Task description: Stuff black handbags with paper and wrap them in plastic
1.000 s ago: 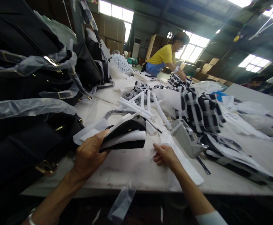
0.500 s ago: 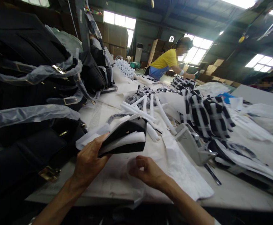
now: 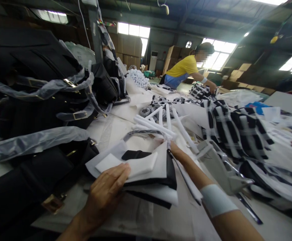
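A black handbag (image 3: 171,172) lies in front of me on the table, with white foam sheet (image 3: 144,164) over its upper face and more between its layers. A handle (image 3: 143,131) wrapped in clear film arches at its far side. My left hand (image 3: 108,187) grips the near left edge, fingers together on top of the foam, thumb hidden. Reaching past the bag's right side, my right hand (image 3: 177,152) is by the far right corner near the handle's end; its fingers are mostly hidden. A dark strap with white wrapping (image 3: 187,180) hangs beside that corner.
Black bags (image 3: 22,167) with film-wrapped straps are stacked at left. White tubes (image 3: 169,117) lie beyond the handbag. At right are a grey tape dispenser (image 3: 218,167) and black-and-white wrapped pieces (image 3: 226,124). A co-worker in yellow (image 3: 182,68) leans over the table's far end.
The handbag has gone from tilted up in my left hand to lying flat, foam side up. My right hand has moved from the near side to its far right corner.
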The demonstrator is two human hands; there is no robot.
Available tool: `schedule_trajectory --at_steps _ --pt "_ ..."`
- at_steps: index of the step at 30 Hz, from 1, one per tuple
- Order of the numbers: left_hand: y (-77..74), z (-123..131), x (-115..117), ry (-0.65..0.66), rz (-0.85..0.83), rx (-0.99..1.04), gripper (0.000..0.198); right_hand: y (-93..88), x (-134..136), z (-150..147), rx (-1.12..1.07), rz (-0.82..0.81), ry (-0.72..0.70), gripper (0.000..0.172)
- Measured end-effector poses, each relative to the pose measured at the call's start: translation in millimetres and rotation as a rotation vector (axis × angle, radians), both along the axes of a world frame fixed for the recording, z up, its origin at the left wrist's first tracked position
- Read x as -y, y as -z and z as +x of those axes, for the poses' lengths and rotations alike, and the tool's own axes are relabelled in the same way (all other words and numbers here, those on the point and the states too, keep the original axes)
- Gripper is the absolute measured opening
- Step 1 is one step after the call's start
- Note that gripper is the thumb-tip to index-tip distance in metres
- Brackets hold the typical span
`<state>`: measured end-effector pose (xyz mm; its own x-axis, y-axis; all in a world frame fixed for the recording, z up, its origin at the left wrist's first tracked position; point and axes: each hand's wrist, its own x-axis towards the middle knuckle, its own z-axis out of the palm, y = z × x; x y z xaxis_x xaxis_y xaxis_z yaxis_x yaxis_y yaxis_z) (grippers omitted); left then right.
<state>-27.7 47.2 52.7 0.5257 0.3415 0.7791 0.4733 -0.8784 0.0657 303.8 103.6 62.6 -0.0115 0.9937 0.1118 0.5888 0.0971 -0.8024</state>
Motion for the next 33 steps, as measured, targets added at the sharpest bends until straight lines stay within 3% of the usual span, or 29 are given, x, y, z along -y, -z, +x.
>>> schedule_trajectory --at_steps 4,10,13,15,19,22,25,28,31,33 --pt "5.6 6 5 0.009 0.034 -0.007 0.035 -8.4 -1 30 -0.042 -0.109 0.016 0.028" --pt "19.0 14 12 0.034 0.096 -0.103 0.037 -8.0 6 55 0.041 -0.093 0.296 0.027" --pt "20.2 17 13 0.03 0.122 -0.111 0.039 -18.8 12 54 0.151 -0.004 0.421 0.022" --pt "15.5 19 11 0.024 0.119 -0.118 0.04 -32.7 16 48 0.204 0.067 0.447 0.022" --pt "-2.5 22 5 -0.008 0.076 -0.058 0.037 -62.9 23 30 0.243 0.176 0.331 0.022" --pt "-13.4 20 -2 -0.074 -0.004 0.066 0.032 -71.6 34 28 0.169 0.208 0.367 0.027" --pt "-16.3 15 -9 -0.165 -0.121 0.183 0.037 -56.1 56 28 0.199 0.071 0.374 0.03" --pt "-14.0 10 -13 -0.23 -0.183 0.248 0.04 -17.2 81 9 0.321 -0.078 0.206 0.033" --pt "-11.1 10 -14 -0.24 -0.182 0.251 0.041 25.1 95 -32 0.454 -0.03 0.088 0.044" --pt "-10.2 11 -13 -0.227 -0.175 0.25 0.041 42.9 96 -61 0.524 0.01 0.029 0.052"
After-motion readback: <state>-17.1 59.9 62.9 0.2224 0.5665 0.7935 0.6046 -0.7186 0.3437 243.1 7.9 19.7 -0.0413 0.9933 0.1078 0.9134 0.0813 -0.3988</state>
